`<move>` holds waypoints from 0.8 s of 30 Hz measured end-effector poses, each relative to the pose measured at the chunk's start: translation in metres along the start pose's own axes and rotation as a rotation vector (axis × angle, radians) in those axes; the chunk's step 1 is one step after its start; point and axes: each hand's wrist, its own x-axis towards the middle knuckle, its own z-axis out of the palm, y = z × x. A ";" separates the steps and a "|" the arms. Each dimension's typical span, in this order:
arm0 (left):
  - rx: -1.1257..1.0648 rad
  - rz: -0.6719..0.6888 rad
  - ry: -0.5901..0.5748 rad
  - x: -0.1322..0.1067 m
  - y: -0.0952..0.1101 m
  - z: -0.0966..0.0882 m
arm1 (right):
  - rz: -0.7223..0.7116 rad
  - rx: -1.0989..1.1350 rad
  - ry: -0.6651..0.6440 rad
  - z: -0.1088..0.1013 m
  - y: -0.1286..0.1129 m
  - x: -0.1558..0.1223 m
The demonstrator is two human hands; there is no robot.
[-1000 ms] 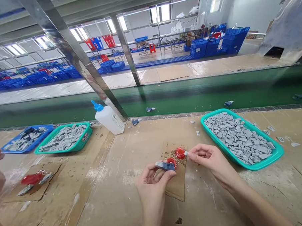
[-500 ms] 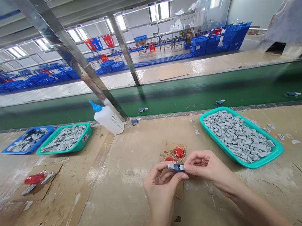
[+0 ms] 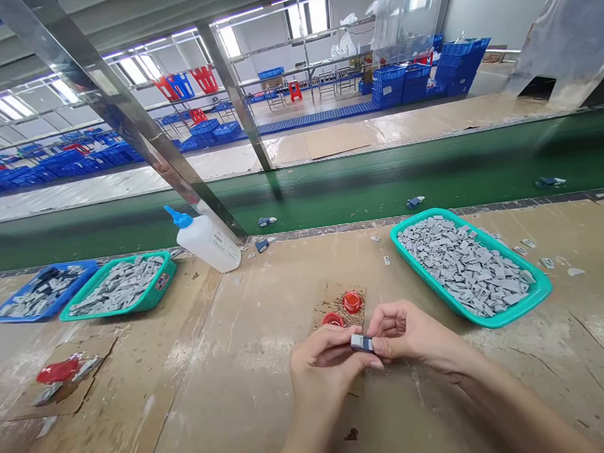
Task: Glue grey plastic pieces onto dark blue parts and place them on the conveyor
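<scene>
Left hand (image 3: pixel 322 372) and right hand (image 3: pixel 411 332) both bare, slim, long thin fingers (image 3: pixel 392 314), short nails (image 3: pixel 377 365), right forearm (image 3: pixel 525 407) also bare, long, tapering out past the bottom frame edge, left forearm (image 3: pixel 296 450) bare, cut off sooner by that edge.

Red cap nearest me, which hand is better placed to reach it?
Left, probably: the left hand lies right below that red cap, while the right hand sits farther off. Both hands pinch the small blue and grey part.

Really bright here, daylight streaming through the windows (image 3: pixel 317 13) beyond the steel post (image 3: pixel 127 124), which bows from lens distortion; shadows stay soft.
</scene>
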 end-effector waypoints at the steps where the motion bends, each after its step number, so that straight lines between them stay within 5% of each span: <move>1: -0.010 -0.015 -0.006 0.001 0.002 0.000 | -0.015 -0.002 0.013 0.002 0.000 0.000; 8: -0.121 -0.126 -0.171 0.026 0.008 -0.004 | -0.192 -0.219 0.173 0.001 -0.023 -0.011; 14: -0.069 -0.012 -0.206 0.078 0.018 -0.013 | -0.252 -0.899 1.013 -0.082 -0.033 -0.028; 18: 0.001 0.095 -0.274 0.122 0.020 0.001 | -0.130 -1.234 0.962 -0.119 -0.032 -0.015; 21: 0.167 0.233 -0.371 0.162 0.015 0.022 | 0.045 -1.289 0.852 -0.119 -0.038 0.002; 24: 0.490 0.462 -0.440 0.204 0.010 0.050 | 0.218 -1.344 0.891 -0.111 -0.045 0.015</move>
